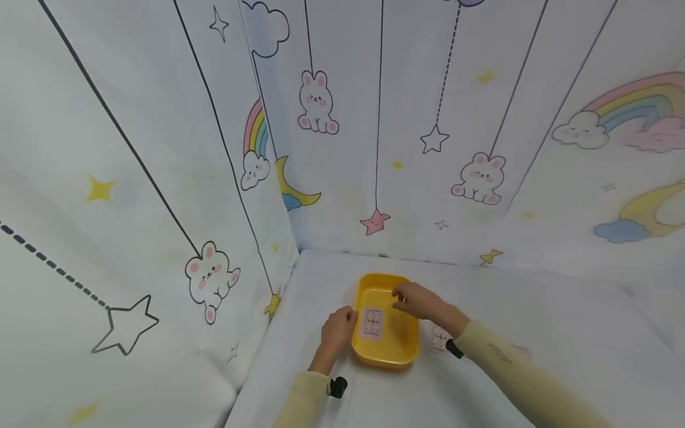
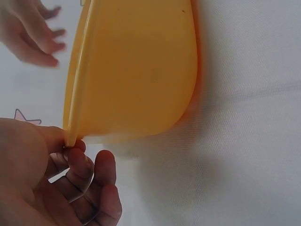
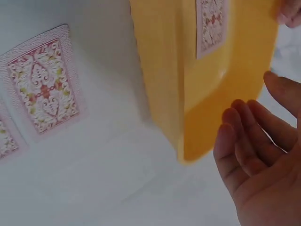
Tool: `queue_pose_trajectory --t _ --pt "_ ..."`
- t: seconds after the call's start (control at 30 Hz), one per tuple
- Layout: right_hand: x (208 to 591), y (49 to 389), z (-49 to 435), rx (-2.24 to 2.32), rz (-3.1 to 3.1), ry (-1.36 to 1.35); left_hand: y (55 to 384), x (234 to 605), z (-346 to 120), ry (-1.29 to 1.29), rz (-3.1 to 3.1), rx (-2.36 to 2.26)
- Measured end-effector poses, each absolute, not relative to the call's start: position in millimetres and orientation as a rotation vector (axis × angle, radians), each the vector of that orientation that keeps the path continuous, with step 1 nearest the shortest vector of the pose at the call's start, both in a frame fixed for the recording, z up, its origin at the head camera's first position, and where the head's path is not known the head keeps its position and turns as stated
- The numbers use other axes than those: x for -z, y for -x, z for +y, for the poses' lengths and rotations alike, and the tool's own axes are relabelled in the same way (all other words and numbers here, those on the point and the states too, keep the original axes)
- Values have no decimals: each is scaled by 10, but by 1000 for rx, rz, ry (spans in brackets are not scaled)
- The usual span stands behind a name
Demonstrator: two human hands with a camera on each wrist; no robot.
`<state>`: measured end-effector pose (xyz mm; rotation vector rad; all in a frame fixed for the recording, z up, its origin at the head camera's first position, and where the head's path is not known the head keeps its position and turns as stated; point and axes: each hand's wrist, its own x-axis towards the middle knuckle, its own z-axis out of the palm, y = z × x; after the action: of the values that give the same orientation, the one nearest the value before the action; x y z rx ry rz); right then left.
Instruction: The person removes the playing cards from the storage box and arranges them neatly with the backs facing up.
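Note:
A yellow plastic tray (image 1: pixel 393 355) with raised walls sits on the white-covered table. Inside it, toward the left, lies a playing card (image 1: pixel 371 323) with a pink patterned back. My left hand (image 1: pixel 339 328) pinches the tray's left rim between thumb and fingers, as the left wrist view shows at the tray wall (image 2: pixel 136 70). Over the tray's right side hovers my right hand (image 1: pixel 419 302), its fingers loosely bent with nothing between them. In the right wrist view that hand (image 3: pixel 263 150) is apart from the tray rim.
To the right of the tray, a patterned playing card (image 3: pixel 44 89) lies on the table, with another card (image 3: pixel 7 139) beside it. Behind the table hangs a white curtain (image 1: pixel 342 178) printed with bunnies, stars and rainbows. A similar curtain covers the left side.

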<state>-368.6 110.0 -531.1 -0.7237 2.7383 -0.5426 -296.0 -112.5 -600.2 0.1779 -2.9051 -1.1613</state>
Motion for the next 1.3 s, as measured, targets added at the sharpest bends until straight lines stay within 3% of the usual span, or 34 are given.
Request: queue_pose_trajectory --t 0.33,0.73,1.3 --pt "5744 3702 650 84 2639 635 2977 5975 -1000 -123 -2918 1115" --pt "5751 3648 619 39 2610 652 2987 5957 -998 -128 -2901 1109" --pt "5880 3685 558 -5 2784 933 2977 5979 -1091 -184 -2904 1126"
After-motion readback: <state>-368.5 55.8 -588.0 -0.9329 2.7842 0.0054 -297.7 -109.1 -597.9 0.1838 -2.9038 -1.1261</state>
